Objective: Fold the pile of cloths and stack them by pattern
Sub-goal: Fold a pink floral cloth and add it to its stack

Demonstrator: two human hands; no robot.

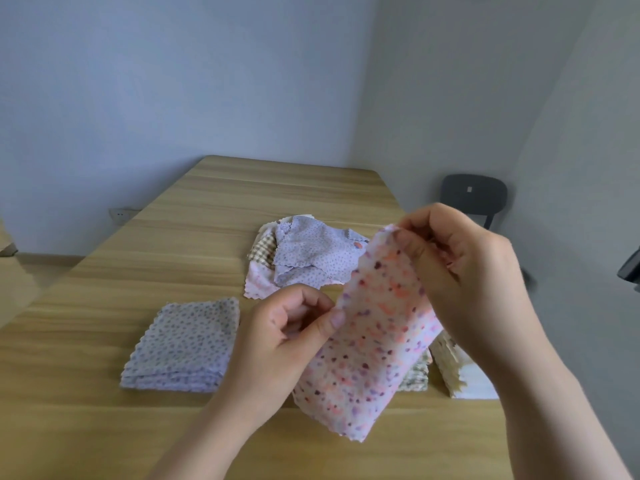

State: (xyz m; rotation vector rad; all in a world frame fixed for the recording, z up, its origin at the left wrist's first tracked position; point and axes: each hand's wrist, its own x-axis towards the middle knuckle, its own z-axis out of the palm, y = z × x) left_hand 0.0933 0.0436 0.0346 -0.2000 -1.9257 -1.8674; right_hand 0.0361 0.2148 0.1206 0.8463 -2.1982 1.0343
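Both the left hand (294, 327) and right hand (460, 268) pinch the pink speckled cloth (374, 337) above the table (173, 244); I would match its far and near edges squarely before creasing.

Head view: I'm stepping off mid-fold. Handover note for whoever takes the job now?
Left grip pinches the pink spotted cloth at its side edge; right grip pinches its top end, above the table.
Done: lilac stack at left; beige stacks partly hidden at right.
To do: fold this cloth, then the unfolded pile behind.
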